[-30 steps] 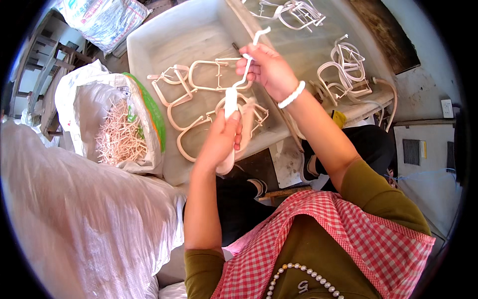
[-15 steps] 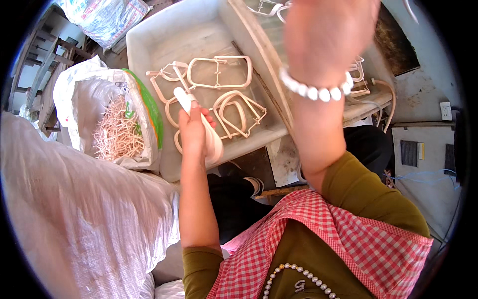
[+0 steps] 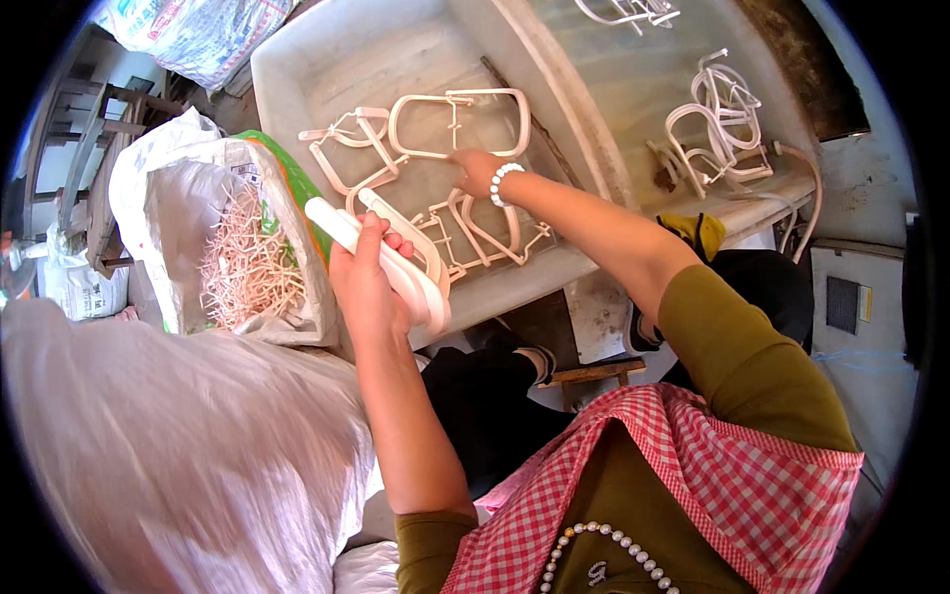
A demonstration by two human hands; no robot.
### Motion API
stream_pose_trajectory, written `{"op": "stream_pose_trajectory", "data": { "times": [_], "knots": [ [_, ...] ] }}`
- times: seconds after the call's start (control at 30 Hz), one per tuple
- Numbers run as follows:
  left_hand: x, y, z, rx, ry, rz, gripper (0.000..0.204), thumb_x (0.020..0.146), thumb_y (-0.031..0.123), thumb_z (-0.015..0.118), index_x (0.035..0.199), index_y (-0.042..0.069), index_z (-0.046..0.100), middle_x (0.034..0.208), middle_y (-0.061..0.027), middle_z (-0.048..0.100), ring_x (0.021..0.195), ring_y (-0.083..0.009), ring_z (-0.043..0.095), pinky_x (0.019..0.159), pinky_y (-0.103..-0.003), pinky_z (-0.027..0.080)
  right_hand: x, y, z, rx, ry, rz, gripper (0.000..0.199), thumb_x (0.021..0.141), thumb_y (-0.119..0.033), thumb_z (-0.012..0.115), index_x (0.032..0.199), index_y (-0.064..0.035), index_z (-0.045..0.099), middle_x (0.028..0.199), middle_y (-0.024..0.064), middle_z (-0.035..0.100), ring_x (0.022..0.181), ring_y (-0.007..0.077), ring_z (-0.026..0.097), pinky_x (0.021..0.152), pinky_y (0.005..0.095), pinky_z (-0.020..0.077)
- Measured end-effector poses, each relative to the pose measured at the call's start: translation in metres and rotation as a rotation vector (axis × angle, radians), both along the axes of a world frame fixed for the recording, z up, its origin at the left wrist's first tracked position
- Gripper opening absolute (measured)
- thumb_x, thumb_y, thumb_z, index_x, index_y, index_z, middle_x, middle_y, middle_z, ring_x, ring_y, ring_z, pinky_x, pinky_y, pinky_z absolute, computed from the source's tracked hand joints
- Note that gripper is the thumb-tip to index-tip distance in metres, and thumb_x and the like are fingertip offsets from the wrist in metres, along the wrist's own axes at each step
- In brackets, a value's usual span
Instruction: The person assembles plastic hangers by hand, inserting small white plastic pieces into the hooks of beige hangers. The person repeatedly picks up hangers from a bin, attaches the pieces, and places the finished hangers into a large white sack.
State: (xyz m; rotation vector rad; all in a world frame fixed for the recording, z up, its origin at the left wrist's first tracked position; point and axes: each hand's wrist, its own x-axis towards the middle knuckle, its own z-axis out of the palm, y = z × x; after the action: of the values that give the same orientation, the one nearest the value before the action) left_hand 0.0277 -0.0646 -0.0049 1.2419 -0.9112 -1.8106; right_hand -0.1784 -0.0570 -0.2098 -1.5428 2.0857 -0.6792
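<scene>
My left hand (image 3: 368, 279) grips a bundle of pale plastic handle pieces (image 3: 396, 259), held over the near edge of a grey tray (image 3: 297, 69). My right hand (image 3: 477, 170), with a white bead bracelet on the wrist, reaches into that tray and touches the loop-shaped plastic frames (image 3: 457, 124) lying there. Its fingers rest on one frame; whether they grip it is not visible. More cream frames (image 3: 485, 228) lie just below the right wrist.
A second tray (image 3: 633, 69) on the right holds more curved plastic frames (image 3: 717, 124). An open white sack (image 3: 188, 198) of thin plastic offcuts (image 3: 247, 262) stands at the left. A large white bag (image 3: 168, 445) fills the lower left. A low wooden stool (image 3: 584, 371) sits below the trays.
My right hand came down from close to the camera and reached into the left tray onto the frames. My left hand stayed by the tray's near edge, still holding its pieces.
</scene>
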Motion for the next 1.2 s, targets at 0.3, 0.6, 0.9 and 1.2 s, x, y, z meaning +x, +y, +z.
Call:
{"op": "stream_pose_trajectory", "data": {
  "times": [0.3, 0.6, 0.9, 1.2],
  "knots": [
    [0.004, -0.002, 0.007, 0.057, -0.015, 0.079, 0.021, 0.09, 0.013, 0.062, 0.101, 0.002, 0.048, 0.087, -0.0085, 0.06, 0.068, -0.0129, 0.054, 0.057, -0.026, 0.048, 0.013, -0.019, -0.083, 0.322, 0.436, 0.306, 0.046, 0.082, -0.012, 0.058, 0.127, -0.0135, 0.048, 0.119, 0.0147, 0.06, 0.117, 0.0307, 0.055, 0.103, 0.0464, 0.0338],
    [0.003, -0.001, 0.0, 0.065, -0.01, 0.059, 0.018, 0.09, 0.013, 0.063, 0.098, 0.004, 0.051, 0.086, -0.0065, 0.061, 0.069, -0.0125, 0.056, 0.059, -0.027, 0.049, -0.024, -0.003, -0.037, 0.409, 0.538, 0.388, 0.022, 0.072, -0.019, 0.067, 0.09, -0.0069, 0.07, 0.102, 0.0184, 0.064, 0.096, 0.0324, 0.063, 0.081, 0.0427, 0.0512],
    [-0.006, 0.009, 0.012, 0.015, 0.059, 0.003, 0.017, 0.091, 0.013, 0.061, 0.097, 0.002, 0.05, 0.087, -0.0092, 0.059, 0.069, -0.0134, 0.055, 0.057, -0.027, 0.048, -0.053, 0.036, -0.072, 0.415, 0.364, 0.299, 0.036, 0.083, -0.012, 0.056, 0.119, -0.0145, 0.06, 0.125, 0.0162, 0.055, 0.111, 0.0338, 0.057, 0.091, 0.0425, 0.0481],
    [-0.004, 0.005, 0.013, 0.037, 0.031, 0.035, 0.018, 0.09, 0.013, 0.063, 0.098, 0.005, 0.05, 0.086, -0.0074, 0.062, 0.069, -0.0134, 0.057, 0.058, -0.027, 0.049, -0.028, 0.023, -0.079, 0.472, 0.474, 0.309, 0.032, 0.089, -0.018, 0.049, 0.12, -0.017, 0.06, 0.123, 0.015, 0.055, 0.119, 0.0298, 0.051, 0.092, 0.0436, 0.0461]
  ]
}}
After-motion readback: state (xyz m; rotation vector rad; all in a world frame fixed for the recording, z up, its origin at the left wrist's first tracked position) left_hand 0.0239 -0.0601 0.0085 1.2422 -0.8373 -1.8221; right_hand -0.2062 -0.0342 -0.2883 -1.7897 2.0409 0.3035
